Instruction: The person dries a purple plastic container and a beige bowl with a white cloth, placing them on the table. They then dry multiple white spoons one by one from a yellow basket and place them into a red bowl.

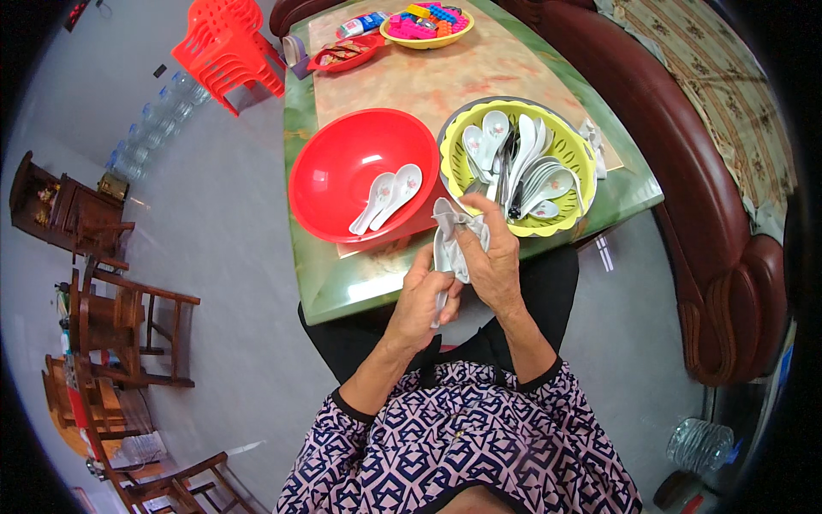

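Observation:
My left hand (418, 300) is closed around the handle of a white spoon (440, 308), held over my lap at the table's near edge. A crumpled white cloth (454, 233) wraps the spoon's upper part, and my right hand (495, 264) pinches it there. The cloth hides much of the spoon's bowl. Ahead of my left hand is a red basin (342, 163), with two white flowered spoons (402, 190) lying side by side in it. Beyond my right hand stands a yellow-green colander (580, 154), filled with several white spoons (495, 128) and some dark-handled utensils (514, 206).
Farther back on the marble-patterned table (479, 81) are a yellow bowl of toy blocks (428, 38) and a red dish (347, 62). Another white cloth (592, 146) lies right of the colander. A brown leather sofa (651, 146) lines the right; red stools (224, 51) are stacked far left.

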{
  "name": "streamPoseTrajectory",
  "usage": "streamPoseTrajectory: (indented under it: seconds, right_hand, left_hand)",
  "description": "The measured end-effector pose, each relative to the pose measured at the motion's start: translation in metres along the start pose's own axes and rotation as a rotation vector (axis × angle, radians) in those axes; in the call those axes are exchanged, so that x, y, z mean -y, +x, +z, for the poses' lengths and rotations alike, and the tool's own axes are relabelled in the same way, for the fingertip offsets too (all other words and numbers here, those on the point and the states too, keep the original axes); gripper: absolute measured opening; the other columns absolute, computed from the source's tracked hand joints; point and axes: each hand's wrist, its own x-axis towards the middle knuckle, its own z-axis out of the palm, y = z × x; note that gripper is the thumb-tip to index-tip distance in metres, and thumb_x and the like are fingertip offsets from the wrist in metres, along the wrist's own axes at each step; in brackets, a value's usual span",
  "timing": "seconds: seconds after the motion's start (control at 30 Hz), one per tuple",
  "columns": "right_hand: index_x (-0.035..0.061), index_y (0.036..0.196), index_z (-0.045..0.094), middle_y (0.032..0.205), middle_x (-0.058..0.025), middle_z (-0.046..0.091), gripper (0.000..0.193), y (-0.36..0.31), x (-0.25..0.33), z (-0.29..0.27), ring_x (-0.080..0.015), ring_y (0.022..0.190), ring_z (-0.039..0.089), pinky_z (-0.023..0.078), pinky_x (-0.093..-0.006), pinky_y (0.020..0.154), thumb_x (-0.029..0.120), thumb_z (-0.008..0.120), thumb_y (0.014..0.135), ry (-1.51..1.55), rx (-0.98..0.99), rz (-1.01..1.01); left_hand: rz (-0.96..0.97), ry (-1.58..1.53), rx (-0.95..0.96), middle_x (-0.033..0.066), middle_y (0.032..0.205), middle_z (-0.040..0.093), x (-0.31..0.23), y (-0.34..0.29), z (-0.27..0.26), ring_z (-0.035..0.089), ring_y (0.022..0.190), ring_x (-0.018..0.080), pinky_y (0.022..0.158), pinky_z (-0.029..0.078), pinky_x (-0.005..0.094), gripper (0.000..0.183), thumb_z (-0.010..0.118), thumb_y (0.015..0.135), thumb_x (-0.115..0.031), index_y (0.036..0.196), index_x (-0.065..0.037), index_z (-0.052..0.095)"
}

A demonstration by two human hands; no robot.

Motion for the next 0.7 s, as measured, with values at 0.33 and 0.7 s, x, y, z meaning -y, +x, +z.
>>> streamPoseTrajectory:
  seconds: [0.33,0.7]
  right_hand:
    - [0.0016,0.105,0.060,0.102,-0.0132,0.050,0.033,-0.014,0.005,0.000,-0.0287,0.085,0.059,0.051,-0.0359,0.066,0.000,0.067,0.072,-0.537,0.054,-0.496]
    - [-0.0003,0.106,0.062,0.097,-0.0091,0.058,0.026,-0.009,0.015,-0.031,-0.0146,0.087,0.058,0.047,-0.0255,0.077,-0.004,0.052,0.082,0.261,-0.045,0.236]
  left_hand:
    - [0.181,0.265,-0.149,0.0000,0.062,0.046,0.002,0.008,0.001,0.038,0.040,0.0064,0.036,0.030,0.0202,0.040,0.028,0.101,-0.040,0.094,-0.006,0.049]
    - [0.109,0.196,-0.216,0.0004,0.059,0.044,0.008,0.014,-0.016,0.034,0.036,0.0082,0.035,0.029,0.0220,0.044,0.031,0.099,-0.047,0.107,-0.008,0.050]
